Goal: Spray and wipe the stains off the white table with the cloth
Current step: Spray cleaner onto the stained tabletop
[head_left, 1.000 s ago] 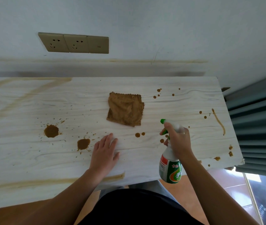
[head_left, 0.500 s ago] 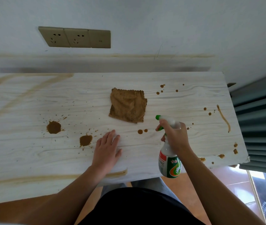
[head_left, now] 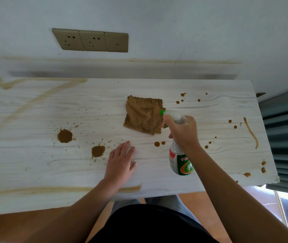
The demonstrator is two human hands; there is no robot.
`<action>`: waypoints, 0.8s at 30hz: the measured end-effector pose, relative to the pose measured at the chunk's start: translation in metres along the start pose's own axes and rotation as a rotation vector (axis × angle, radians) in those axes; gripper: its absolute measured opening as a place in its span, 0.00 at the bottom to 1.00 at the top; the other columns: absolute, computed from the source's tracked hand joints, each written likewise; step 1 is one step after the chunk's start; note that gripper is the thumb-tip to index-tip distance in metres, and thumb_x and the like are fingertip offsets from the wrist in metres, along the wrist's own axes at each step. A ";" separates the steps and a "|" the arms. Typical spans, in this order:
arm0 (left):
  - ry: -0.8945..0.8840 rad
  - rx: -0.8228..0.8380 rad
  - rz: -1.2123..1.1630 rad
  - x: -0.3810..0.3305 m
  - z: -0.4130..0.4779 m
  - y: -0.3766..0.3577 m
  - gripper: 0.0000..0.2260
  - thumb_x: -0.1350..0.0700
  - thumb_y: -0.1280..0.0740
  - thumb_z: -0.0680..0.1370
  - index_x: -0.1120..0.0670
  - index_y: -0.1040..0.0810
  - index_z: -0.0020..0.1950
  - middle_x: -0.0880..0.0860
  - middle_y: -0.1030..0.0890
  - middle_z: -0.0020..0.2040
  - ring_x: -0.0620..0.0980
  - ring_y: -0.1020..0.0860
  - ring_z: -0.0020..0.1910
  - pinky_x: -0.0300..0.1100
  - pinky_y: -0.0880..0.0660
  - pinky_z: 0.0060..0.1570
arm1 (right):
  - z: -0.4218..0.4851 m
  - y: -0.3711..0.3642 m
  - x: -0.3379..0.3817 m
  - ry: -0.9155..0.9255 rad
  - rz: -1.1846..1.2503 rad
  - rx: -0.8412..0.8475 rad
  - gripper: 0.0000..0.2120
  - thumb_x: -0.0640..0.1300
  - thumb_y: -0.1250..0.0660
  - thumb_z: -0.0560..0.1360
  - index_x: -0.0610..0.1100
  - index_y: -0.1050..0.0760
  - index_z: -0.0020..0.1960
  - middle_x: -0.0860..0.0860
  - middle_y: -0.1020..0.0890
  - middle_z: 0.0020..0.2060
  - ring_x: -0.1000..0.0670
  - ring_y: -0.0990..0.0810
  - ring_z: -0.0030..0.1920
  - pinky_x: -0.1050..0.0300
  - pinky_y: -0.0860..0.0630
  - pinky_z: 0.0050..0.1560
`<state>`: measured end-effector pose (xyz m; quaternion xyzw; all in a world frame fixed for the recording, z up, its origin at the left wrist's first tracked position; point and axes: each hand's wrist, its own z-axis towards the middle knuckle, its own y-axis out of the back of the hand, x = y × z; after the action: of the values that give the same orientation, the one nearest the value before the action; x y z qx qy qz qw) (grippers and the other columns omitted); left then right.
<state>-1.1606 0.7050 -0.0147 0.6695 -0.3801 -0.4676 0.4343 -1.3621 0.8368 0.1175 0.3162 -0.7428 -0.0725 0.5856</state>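
The white counter [head_left: 34,172] fills most of the view, its far edge against a pale wall [head_left: 174,23] with a strip of sockets [head_left: 90,40], and a grey curtain [head_left: 287,137] hangs off its right end. Faint tan smears [head_left: 34,190] run along the near edge and across the far left corner. The brown cloth [head_left: 142,114] lies flat and untouched a little right of centre, toward the far side. The left hand [head_left: 120,163] rests palm down near the near edge, fingers straight and its grip apart on nothing. The right hand [head_left: 183,134] has its grip clamped round the neck of the bottle [head_left: 181,163], a finger on the trigger. The bottle is raised off the counter, with its green tip [head_left: 162,112] pointing left over the cloth's right edge. Two large blots sit to the left, one [head_left: 64,135] well left of the cloth and another [head_left: 98,151] just beside the left fingertips, each ringed with fine splatter. A thin streak [head_left: 251,133] curls near the right end. Small drops [head_left: 156,144] lie between the hands, with more [head_left: 182,94] at the far side and by the right corner. This looks like the spraying step, with no wiping begun, since every stain reads dark and whole. Next the tip should likely be aimed at the blots and drops rather than at the cloth and the trigger squeezed. After that the free left hand would need to take up the cloth.
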 end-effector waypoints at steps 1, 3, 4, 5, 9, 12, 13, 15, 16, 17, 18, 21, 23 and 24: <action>0.000 0.000 0.002 0.000 0.000 0.000 0.26 0.46 0.28 0.76 0.56 0.25 0.70 0.59 0.28 0.74 0.59 0.29 0.73 0.55 0.27 0.67 | -0.001 0.001 -0.002 -0.004 -0.003 -0.013 0.19 0.60 0.31 0.70 0.44 0.19 0.37 0.45 0.17 0.32 0.51 0.20 0.25 0.56 0.20 0.30; 0.000 -0.002 0.005 0.000 0.000 0.001 0.26 0.46 0.28 0.76 0.55 0.25 0.70 0.58 0.29 0.74 0.59 0.29 0.73 0.55 0.27 0.68 | -0.002 0.005 -0.006 -0.026 -0.004 -0.042 0.17 0.60 0.30 0.70 0.46 0.19 0.36 0.48 0.17 0.29 0.52 0.20 0.25 0.56 0.20 0.29; 0.001 -0.002 0.005 -0.001 0.000 0.002 0.26 0.46 0.28 0.76 0.55 0.25 0.70 0.58 0.29 0.75 0.59 0.29 0.73 0.55 0.27 0.68 | -0.003 0.007 -0.008 -0.033 -0.008 -0.054 0.17 0.60 0.30 0.70 0.46 0.20 0.35 0.49 0.18 0.28 0.53 0.21 0.25 0.57 0.20 0.30; 0.001 0.000 0.006 -0.001 0.000 0.002 0.26 0.46 0.28 0.76 0.55 0.25 0.71 0.58 0.29 0.75 0.59 0.29 0.73 0.55 0.27 0.68 | -0.004 0.009 -0.011 -0.036 -0.015 -0.064 0.17 0.60 0.30 0.70 0.46 0.20 0.34 0.50 0.18 0.27 0.53 0.21 0.25 0.58 0.20 0.30; 0.001 0.001 0.014 -0.002 0.000 0.004 0.25 0.46 0.28 0.76 0.56 0.24 0.70 0.59 0.28 0.74 0.60 0.29 0.73 0.55 0.26 0.67 | -0.005 0.013 -0.014 -0.060 -0.006 -0.073 0.17 0.61 0.30 0.70 0.47 0.19 0.36 0.52 0.16 0.30 0.53 0.19 0.26 0.57 0.19 0.32; -0.004 0.001 0.013 -0.002 -0.001 0.006 0.25 0.46 0.28 0.76 0.56 0.24 0.70 0.59 0.28 0.74 0.60 0.29 0.73 0.56 0.26 0.67 | -0.006 0.016 -0.017 -0.061 0.005 -0.074 0.17 0.61 0.30 0.69 0.48 0.18 0.35 0.51 0.15 0.32 0.52 0.19 0.26 0.57 0.20 0.32; -0.003 0.004 0.015 -0.002 -0.001 0.006 0.25 0.46 0.28 0.76 0.56 0.24 0.70 0.59 0.28 0.74 0.60 0.29 0.73 0.56 0.26 0.67 | -0.006 0.016 -0.018 -0.068 0.007 -0.076 0.17 0.61 0.30 0.69 0.47 0.19 0.35 0.51 0.16 0.31 0.52 0.19 0.26 0.57 0.20 0.32; 0.000 0.011 0.017 -0.003 -0.001 0.007 0.26 0.46 0.28 0.76 0.56 0.24 0.70 0.59 0.28 0.74 0.60 0.29 0.73 0.56 0.26 0.67 | -0.007 0.018 -0.022 -0.086 -0.005 -0.087 0.18 0.61 0.30 0.69 0.47 0.20 0.34 0.50 0.17 0.28 0.52 0.20 0.26 0.56 0.19 0.32; 0.002 0.013 0.018 -0.003 -0.001 0.007 0.26 0.46 0.28 0.76 0.56 0.25 0.70 0.59 0.28 0.75 0.60 0.29 0.73 0.56 0.26 0.67 | -0.008 0.019 -0.023 -0.094 -0.013 -0.096 0.18 0.61 0.30 0.69 0.46 0.21 0.33 0.50 0.18 0.27 0.52 0.20 0.26 0.56 0.19 0.32; 0.004 0.016 0.019 -0.003 -0.001 0.007 0.26 0.46 0.28 0.76 0.56 0.25 0.70 0.59 0.29 0.75 0.60 0.29 0.73 0.56 0.26 0.67 | -0.008 0.019 -0.024 -0.100 -0.014 -0.105 0.19 0.62 0.30 0.69 0.46 0.21 0.33 0.50 0.18 0.27 0.52 0.20 0.26 0.56 0.19 0.32; 0.005 0.018 0.020 -0.003 -0.001 0.008 0.26 0.45 0.28 0.76 0.56 0.25 0.71 0.59 0.29 0.75 0.60 0.29 0.74 0.56 0.26 0.67 | -0.008 0.020 -0.024 -0.103 -0.006 -0.111 0.18 0.62 0.29 0.69 0.47 0.21 0.33 0.50 0.18 0.27 0.52 0.20 0.26 0.56 0.19 0.32; 0.008 0.025 0.023 -0.004 0.000 0.008 0.26 0.45 0.28 0.76 0.57 0.25 0.70 0.59 0.28 0.75 0.60 0.29 0.73 0.56 0.26 0.67 | -0.009 0.024 -0.023 -0.091 0.016 -0.112 0.17 0.61 0.30 0.69 0.47 0.19 0.34 0.51 0.16 0.31 0.52 0.19 0.26 0.58 0.20 0.31; 0.011 0.033 0.024 -0.004 0.000 0.009 0.26 0.45 0.28 0.76 0.57 0.24 0.70 0.59 0.28 0.74 0.60 0.29 0.73 0.56 0.26 0.67 | -0.010 0.027 -0.023 -0.090 0.028 -0.108 0.16 0.60 0.30 0.69 0.47 0.18 0.34 0.51 0.15 0.32 0.52 0.19 0.26 0.57 0.19 0.31; 0.011 0.038 0.026 -0.005 0.000 0.009 0.26 0.45 0.28 0.76 0.57 0.24 0.70 0.59 0.28 0.74 0.60 0.29 0.73 0.56 0.26 0.67 | -0.010 0.029 -0.024 -0.092 0.030 -0.104 0.16 0.60 0.30 0.70 0.47 0.19 0.34 0.51 0.16 0.31 0.52 0.20 0.26 0.58 0.20 0.31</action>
<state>-1.1632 0.7059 -0.0048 0.6751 -0.3951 -0.4511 0.4298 -1.3608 0.8755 0.1146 0.2704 -0.7688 -0.1165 0.5677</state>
